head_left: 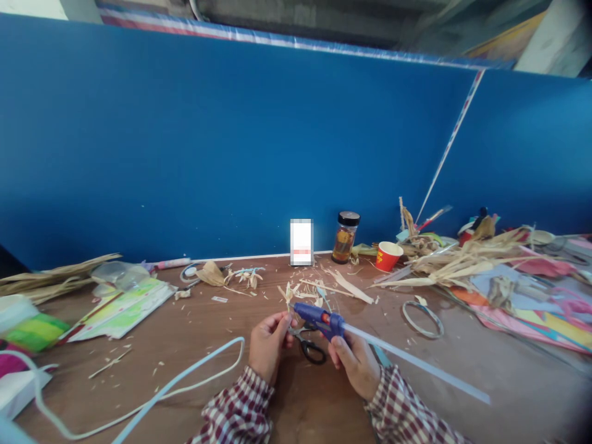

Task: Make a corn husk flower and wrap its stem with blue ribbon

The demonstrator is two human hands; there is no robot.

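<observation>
My right hand (356,362) is closed around the handle of a blue glue gun (320,319), its nozzle pointing left. A long translucent glue stick (416,356) sticks out of the gun's back end. Close to the nozzle, my left hand (269,345) pinches a small pale strip of dried corn husk (289,302) between thumb and fingers. Whether nozzle and strip touch, I cannot tell. Scissors with black handles (313,352) lie on the table between my hands, partly hidden by the glue gun.
Husk scraps (349,286) litter the brown table (198,364). Behind stand a jar with a black lid (346,237) and a red paper cup (389,256). A ring (422,319) lies right, near piled husks (462,262) and coloured paper. A pale cable (185,375) loops at left.
</observation>
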